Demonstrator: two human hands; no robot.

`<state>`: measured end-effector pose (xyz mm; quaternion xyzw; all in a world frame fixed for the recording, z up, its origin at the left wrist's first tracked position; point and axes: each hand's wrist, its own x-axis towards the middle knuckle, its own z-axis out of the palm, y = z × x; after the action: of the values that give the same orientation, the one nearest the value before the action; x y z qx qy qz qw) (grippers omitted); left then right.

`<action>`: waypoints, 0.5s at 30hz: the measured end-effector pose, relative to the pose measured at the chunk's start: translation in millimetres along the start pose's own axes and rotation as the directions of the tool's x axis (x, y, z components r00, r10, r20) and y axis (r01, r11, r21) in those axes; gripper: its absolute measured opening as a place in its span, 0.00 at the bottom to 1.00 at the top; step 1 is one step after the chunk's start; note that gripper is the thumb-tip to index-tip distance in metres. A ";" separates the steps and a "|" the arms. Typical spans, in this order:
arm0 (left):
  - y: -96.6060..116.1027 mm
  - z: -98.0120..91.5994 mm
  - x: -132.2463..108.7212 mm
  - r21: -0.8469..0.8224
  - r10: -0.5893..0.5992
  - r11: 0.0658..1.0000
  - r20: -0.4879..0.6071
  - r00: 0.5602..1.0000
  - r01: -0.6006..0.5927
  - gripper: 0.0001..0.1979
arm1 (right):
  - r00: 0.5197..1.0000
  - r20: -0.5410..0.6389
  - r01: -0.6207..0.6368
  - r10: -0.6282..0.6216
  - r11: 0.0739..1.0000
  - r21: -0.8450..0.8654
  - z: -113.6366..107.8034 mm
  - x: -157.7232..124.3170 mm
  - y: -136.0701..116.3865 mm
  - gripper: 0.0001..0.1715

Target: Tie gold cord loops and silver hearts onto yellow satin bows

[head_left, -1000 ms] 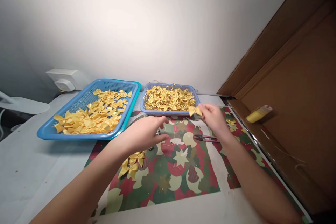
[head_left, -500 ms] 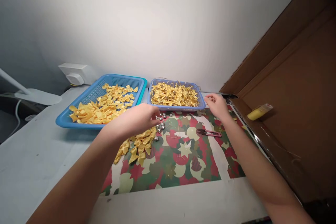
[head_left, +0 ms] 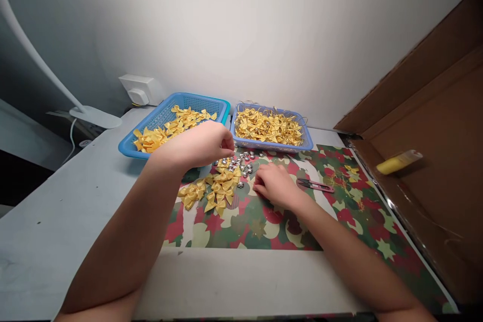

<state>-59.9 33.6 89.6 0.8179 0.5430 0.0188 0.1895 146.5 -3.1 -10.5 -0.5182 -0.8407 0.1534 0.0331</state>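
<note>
My left hand (head_left: pixel 206 143) hovers above a cluster of small silver bells (head_left: pixel 247 168), its thumb and fingers curled together; whatever is in them is too small to make out. Just below it, several yellow ribbon bows (head_left: pixel 222 187) lie in a loose pile on the patterned paper (head_left: pixel 260 239). My right hand (head_left: pixel 277 184) rests low over the paper to the right of the bells. Its fingers are bent inward, and their tips are partly hidden, so what they pinch cannot be seen. Pink-handled thread snips (head_left: pixel 316 185) lie right of this hand.
A blue basket (head_left: pixel 130 150) of yellow bows stands at the back left. Beside it, a smaller purple-blue basket (head_left: pixel 273 147) holds bows with gold cords. Thread scraps (head_left: pixel 350 188) lie at right. A cardboard wall (head_left: pixel 430 110) borders the right side; a white lamp (head_left: pixel 94 116) stands left.
My right hand has come left and nearer, from beside the small basket's right end to the paper near the bells. The left hand stays over the bells. The camera view has shifted.
</note>
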 end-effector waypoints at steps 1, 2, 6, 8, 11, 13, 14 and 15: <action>-0.9 0.1 0.1 -0.001 0.007 1.000 0.002 1.000 -0.007 0.09 | 1.000 0.020 0.003 -0.003 1.000 -0.005 0.8 -0.4 0.9 0.11; -1.7 0.5 0.6 -0.004 0.016 1.000 0.003 1.000 -0.016 0.08 | 0.999 0.036 0.011 -0.011 1.000 -0.006 1.3 -2.3 2.2 0.12; 1.7 8.7 6.6 -0.015 0.040 0.999 0.042 0.998 -0.039 0.08 | 0.998 0.052 0.035 -0.036 0.999 0.016 -0.2 -19.3 9.1 0.12; 7.4 18.2 12.3 -0.006 0.072 0.997 0.086 0.994 -0.071 0.08 | 0.999 0.042 0.023 -0.025 0.999 0.041 -2.4 -29.9 11.8 0.13; 16.0 37.1 23.5 0.009 0.152 0.988 0.127 0.980 -0.154 0.08 | 0.999 0.036 0.023 -0.028 0.990 0.137 -3.7 -45.0 14.7 0.11; 19.7 48.9 30.9 0.011 0.184 0.982 0.155 0.971 -0.188 0.10 | 0.998 0.020 0.047 -0.053 0.974 0.221 -2.3 -54.0 17.2 0.04; 21.1 53.4 33.9 0.011 0.190 0.981 0.175 0.966 -0.194 0.11 | 0.998 0.004 0.055 -0.057 0.968 0.247 -1.3 -57.9 19.2 0.02; 22.4 56.8 36.1 0.011 0.196 0.979 0.195 0.961 -0.202 0.12 | 0.999 -0.019 0.053 -0.049 0.965 0.256 -0.5 -61.4 22.1 0.03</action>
<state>-11.9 41.9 38.0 0.8690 0.4374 -0.0500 0.2257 194.0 -48.0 -10.2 -0.4887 -0.8266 0.2568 0.1089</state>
